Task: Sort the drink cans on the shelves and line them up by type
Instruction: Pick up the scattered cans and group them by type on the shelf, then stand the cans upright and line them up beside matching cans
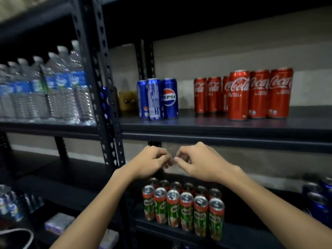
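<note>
- Left hand (pixel 150 161): I log it raised in front of the gap between the two shelves, fingers curled inward, tips close to those of the other hand; holding nothing that I can make out.
- Right hand (pixel 195 161): same height, fingers likewise curled, thumb and forefinger drawn near each other; I cannot tell whether anything is pinched, as the spot between the hands is blurred.
- Dark metal upper shelf (pixel 215 125): carries two groups, well apart.
- Blue Pepsi cans (pixel 158 98): three tall slim cans, upright, clustered touching at the left of the upper shelf.
- Red Coca-Cola cans (pixel 251 94): upright at the right, three in a front row, more behind on the left.
- Green-and-red Milo cans (pixel 185 211): on the lower shelf (pixel 251 236) just below my hands, upright in two rows, six in front.
- Dark blue cans (pixel 319 198): far right of the lower shelf, partly cut off.
- Clear plastic water bottles with blue labels (pixel 45 90): packed on the neighbouring rack to the left.
</note>
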